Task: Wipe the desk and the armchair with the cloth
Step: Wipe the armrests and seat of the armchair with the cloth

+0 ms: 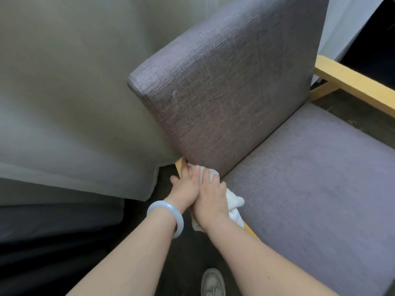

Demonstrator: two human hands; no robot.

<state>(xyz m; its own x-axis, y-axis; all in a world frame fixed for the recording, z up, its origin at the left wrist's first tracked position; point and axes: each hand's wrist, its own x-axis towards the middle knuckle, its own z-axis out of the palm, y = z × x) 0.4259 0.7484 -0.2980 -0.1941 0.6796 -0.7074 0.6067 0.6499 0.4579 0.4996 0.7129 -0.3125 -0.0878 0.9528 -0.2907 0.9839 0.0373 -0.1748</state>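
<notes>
The armchair has a grey-purple back cushion [230, 88], a matching seat cushion [316, 180] and a light wooden frame [350, 82]. A white cloth [235, 204] lies on the near wooden armrest where it meets the back cushion. My right hand [210, 195] presses on the cloth, fingers spread over it. My left hand [187, 188] lies beside it, fingers reaching onto the armrest and the cloth's edge. A pale bangle [165, 216] sits on my left wrist. Most of the armrest is hidden under my hands. The desk is out of view.
A sheer grey curtain [70, 99] hangs at the left, close behind the chair's back. Dark carpet [166, 184] shows below the hands, with my shoe [212, 283] at the bottom. A dark piece of furniture [53, 242] fills the lower left.
</notes>
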